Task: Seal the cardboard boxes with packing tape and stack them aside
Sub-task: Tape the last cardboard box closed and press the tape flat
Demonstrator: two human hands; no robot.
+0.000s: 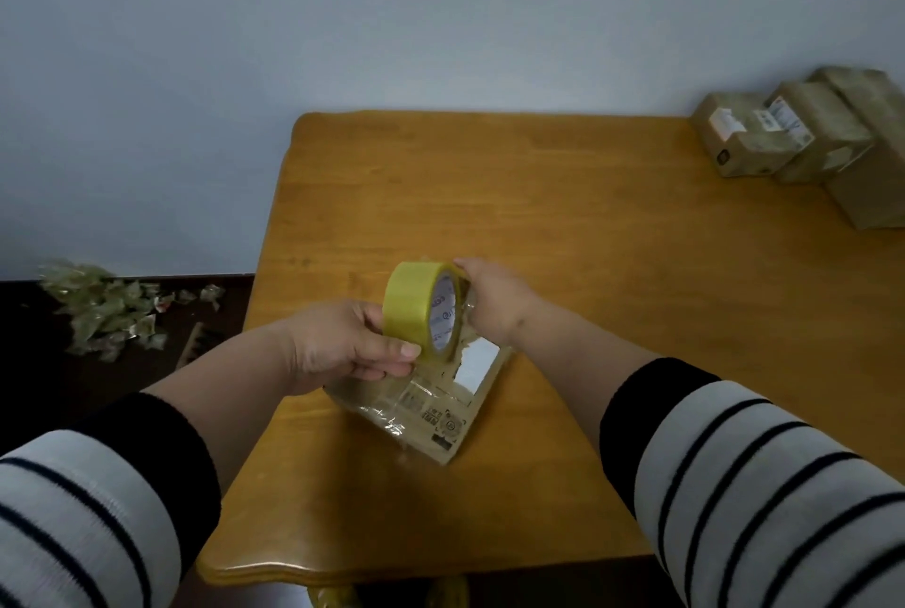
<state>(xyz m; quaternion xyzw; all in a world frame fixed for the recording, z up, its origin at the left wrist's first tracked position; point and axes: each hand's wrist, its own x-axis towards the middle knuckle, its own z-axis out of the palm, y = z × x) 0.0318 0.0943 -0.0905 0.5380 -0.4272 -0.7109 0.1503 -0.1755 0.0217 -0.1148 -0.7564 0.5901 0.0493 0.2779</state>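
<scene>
Head view
Left hand: your left hand [343, 345] held the yellowish roll of clear packing tape [425, 311] above the box, thumb on the roll's near rim and the other fingers curled round its left side, so the fingers were clamped on the roll.
Tape roll: the roll stood on edge, tilted, with its white printed core facing right toward your other hand.
Right hand: your right hand [494, 301] reached over the far end of the box, just beside the roll; its fingers pointed away and down and were hidden behind the roll and the box, so you cannot tell whether they were apart or gripping anything.
Box being taped: the small brown cardboard box with a white label and black printed marks [443, 404] lay on the wooden counter [563, 225], near the counter's front edge and under both hands. Glossy clear tape covered its near left part, wrinkled at the corner.
Stacked boxes: a group of brown cardboard boxes with white labels [803, 142] sat at the far right corner of the counter, touching one another, well apart from the box under your hands.
Sleeves: both your forearms showed white sleeves with dark stripes and black cuffs, pushed up from the wrists.
Floor: a heap of crumpled, clear greenish tape scraps [107, 308] lay on the dark floor to the left of the counter, against the pale wall.
</scene>
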